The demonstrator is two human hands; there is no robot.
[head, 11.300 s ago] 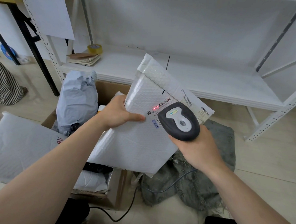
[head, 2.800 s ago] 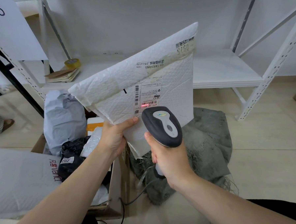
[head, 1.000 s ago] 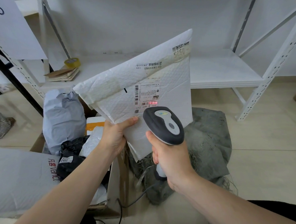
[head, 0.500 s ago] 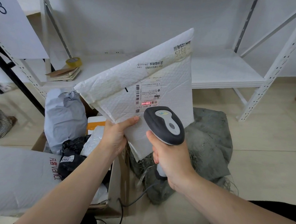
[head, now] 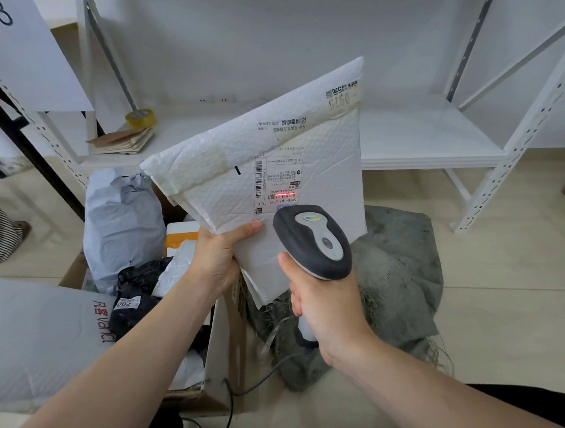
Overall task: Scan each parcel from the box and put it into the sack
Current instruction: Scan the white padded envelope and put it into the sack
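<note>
**A:** White metal shelving at the back, pale floor below, and you're working between the brown cardboard box and the grey-green woven sack.

**B:** Your left hand pinches the white padded bubble mailer by its lower corner. It's held up tilted, above the box edge and the sack.

**A:** Your right hand is wrapped round the dark grey handheld barcode scanner, with its nose near the printed label.

**B:** What's changed? Very little. Over the last second the red scan line has only drifted sideways along the lower barcode, and your hands have barely moved.

**A:** So you're probably waiting on the read. Once it takes, that mailer can drop to your right, into the sack.

**B:** And the box still has plenty of parcels in it.
</note>
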